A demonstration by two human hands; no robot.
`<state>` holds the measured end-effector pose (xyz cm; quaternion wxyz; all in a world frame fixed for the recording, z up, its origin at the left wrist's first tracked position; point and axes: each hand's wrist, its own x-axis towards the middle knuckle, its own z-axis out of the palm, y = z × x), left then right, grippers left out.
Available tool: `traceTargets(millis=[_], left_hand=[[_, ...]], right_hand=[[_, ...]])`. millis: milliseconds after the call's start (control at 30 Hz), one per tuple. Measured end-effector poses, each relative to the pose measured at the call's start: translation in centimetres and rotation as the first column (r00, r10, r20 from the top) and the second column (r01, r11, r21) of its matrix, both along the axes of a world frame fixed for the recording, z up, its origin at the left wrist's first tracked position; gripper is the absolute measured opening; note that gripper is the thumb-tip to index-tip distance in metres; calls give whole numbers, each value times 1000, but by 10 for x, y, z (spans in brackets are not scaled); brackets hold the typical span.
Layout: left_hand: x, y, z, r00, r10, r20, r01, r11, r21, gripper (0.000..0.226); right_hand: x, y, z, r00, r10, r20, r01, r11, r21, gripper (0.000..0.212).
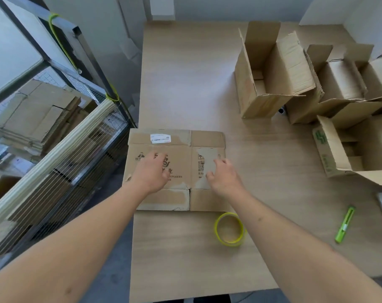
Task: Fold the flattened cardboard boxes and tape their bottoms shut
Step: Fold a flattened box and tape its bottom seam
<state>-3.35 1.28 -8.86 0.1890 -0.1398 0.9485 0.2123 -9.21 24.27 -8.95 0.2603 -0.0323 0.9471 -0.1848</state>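
Cardboard lies flat under both hands in the head view: a flattened box (pixel 177 169) with printed panels and a white label near its far edge rests on the wooden table (pixel 185 73), its left side reaching the table's left edge. The left hand (pixel 151 172) is spread over the box's wide left panel, palm down, fingers loosely bent and pointing away, holding nothing; whether the fingertips actually touch the cardboard is hard to tell. The right hand (pixel 223 177) sits over the narrower right panel, just right of the centre crease, fingers relaxed and slightly curled, also gripping nothing.

Just behind the right wrist, toward the person, a yellow-rimmed tape roll (pixel 229 228) lies flat on the table, close to the box's near edge and partly crossed by the right forearm. Well to the right of the right hand lies a green cutter (pixel 345 225). Beyond and to the right of that hand stand several opened boxes (pixel 273 73) with their flaps up, grouped at the far right of the table. To the left of the left hand, off the table, a wire cart (pixel 61 171) holds a stack of flat cardboard (pixel 37 119).
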Motion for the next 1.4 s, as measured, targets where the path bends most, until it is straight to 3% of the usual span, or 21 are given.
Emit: traceTargets(millis=[167,300,400,500,600,700,800,933,1067,1167,1300,1400], left_hand=[[24,-31,-42,964,259,59,-254,964,-79,64],[26,-42,-55,913,406,51,-408,912,38,79],[23,-37,-49,859,510,-42,-503,857,113,80],[21,-31,-34,782,612,-115,-574,781,246,87],[19,-28,-9,726,666,-173,-571,723,389,81],[15,-25,18,684,699,-209,-515,666,540,69],[10,-20,43,689,700,-187,-441,610,658,62],[-1,-1,72,736,665,-128,-358,542,760,34],[-9,38,113,764,644,-25,-297,386,874,82],[-16,76,126,780,623,60,-292,277,916,72],[-23,129,124,811,577,100,-300,262,917,63],[-31,163,114,805,582,113,-309,250,918,64]], right_hand=[[6,0,-40,988,-156,-8,156,988,-11,60],[7,-2,-54,953,-281,-118,269,957,-106,73],[1,-3,-49,883,-466,-60,435,859,-271,96],[1,-2,-34,838,-545,-34,491,780,-388,116],[0,2,-11,826,-562,-35,479,734,-482,120],[-2,11,17,800,-600,-24,473,655,-590,110],[2,26,47,765,-644,6,469,551,-690,104],[11,59,86,723,-689,46,435,402,-806,88],[18,92,108,731,-677,85,379,299,-876,92],[29,123,113,770,-623,135,368,260,-893,91],[37,161,109,799,-580,157,389,299,-871,103],[35,186,103,842,-519,148,375,366,-852,86]])
